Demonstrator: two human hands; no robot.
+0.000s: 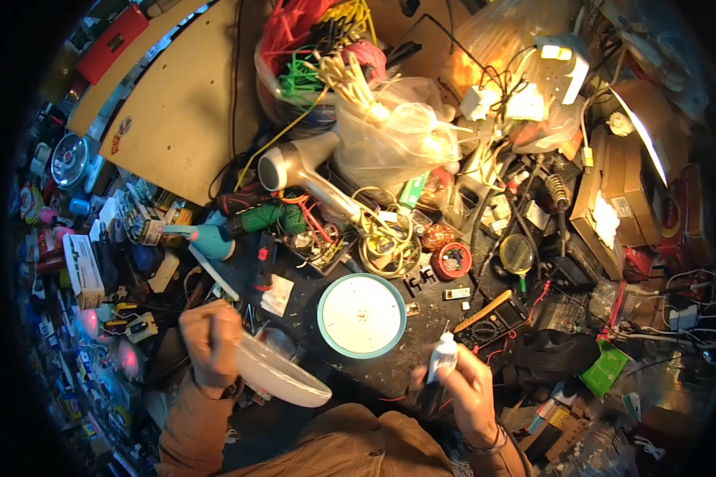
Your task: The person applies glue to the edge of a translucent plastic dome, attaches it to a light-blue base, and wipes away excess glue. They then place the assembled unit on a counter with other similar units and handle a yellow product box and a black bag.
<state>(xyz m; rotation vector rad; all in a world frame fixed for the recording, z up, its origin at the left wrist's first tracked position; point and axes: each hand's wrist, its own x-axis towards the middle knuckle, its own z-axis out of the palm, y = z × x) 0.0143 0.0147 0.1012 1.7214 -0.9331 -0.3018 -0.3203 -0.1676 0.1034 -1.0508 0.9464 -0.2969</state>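
Head view: bottle (pixel 443 358), lower end indistinct

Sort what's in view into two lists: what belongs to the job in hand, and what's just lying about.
Likely in the job:
- white round cover, in the left hand
- small white bottle, in the right hand
- teal-rimmed disc, ahead of the hands

Apparently lying about:
- hair dryer
- magnifying glass
- teal squeeze bulb
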